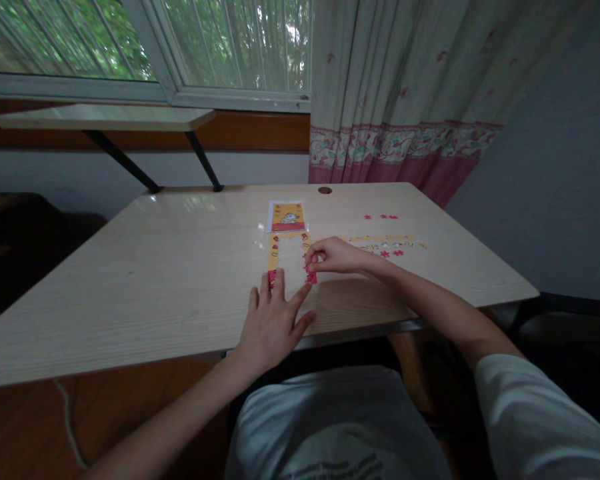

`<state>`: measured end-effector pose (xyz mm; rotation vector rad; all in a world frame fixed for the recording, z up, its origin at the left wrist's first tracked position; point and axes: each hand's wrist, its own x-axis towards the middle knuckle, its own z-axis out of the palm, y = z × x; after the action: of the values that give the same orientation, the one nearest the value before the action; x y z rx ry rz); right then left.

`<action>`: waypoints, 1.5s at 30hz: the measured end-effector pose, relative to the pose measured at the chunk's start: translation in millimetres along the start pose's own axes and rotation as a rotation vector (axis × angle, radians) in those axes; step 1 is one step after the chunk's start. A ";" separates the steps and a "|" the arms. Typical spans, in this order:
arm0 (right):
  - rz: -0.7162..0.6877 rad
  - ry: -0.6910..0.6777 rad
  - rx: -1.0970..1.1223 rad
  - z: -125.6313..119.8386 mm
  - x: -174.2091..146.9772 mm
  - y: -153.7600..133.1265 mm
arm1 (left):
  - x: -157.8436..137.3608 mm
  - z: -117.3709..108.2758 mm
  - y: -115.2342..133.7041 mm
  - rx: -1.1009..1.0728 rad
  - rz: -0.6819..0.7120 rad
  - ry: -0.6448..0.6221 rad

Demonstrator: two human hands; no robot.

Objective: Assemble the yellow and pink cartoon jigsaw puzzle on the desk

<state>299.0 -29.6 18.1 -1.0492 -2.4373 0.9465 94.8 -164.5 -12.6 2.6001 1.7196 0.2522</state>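
A partly assembled jigsaw puzzle (273, 251) lies on the table, its yellow and red border pieces framing bare wood in the middle. My left hand (275, 320) is open with fingers spread; its fingertips rest on the red lower left corner, and the index finger reaches the lower right side. At the right border, my right hand (333, 256) is closed in a pinch on a small puzzle piece, mostly hidden by the fingers. Just below it shows the red lower right corner (311, 277). Directly above the puzzle lies a reference picture (287, 217) with a white cartoon figure.
Loose yellow and white puzzle pieces (387, 239) lie in rows to the right, partly behind my right forearm. Two red pieces (391, 253) sit below them, several more red ones (383, 217) farther back. A raised shelf (105, 117) stands at the table's back left; a curtain (380, 87) hangs behind.
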 end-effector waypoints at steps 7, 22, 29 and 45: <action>0.048 0.032 0.005 -4.6 -1.6 7.8 | 0.2 -0.2 0.2 0.009 -0.001 -0.001; 0.057 0.021 -0.027 3.4 0.2 2.3 | 1.8 -1.7 -0.6 -0.011 -0.014 -0.039; 0.069 0.028 -0.030 3.4 0.4 4.3 | 2.2 -1.0 -1.4 -0.009 0.009 -0.021; -0.019 0.095 -0.221 0.9 1.4 6.8 | -5.0 5.8 -4.1 -0.024 0.348 0.084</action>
<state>301.2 -25.5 12.8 -1.1126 -2.5091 0.6158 90.0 -167.0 -19.3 2.8953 1.2617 0.3875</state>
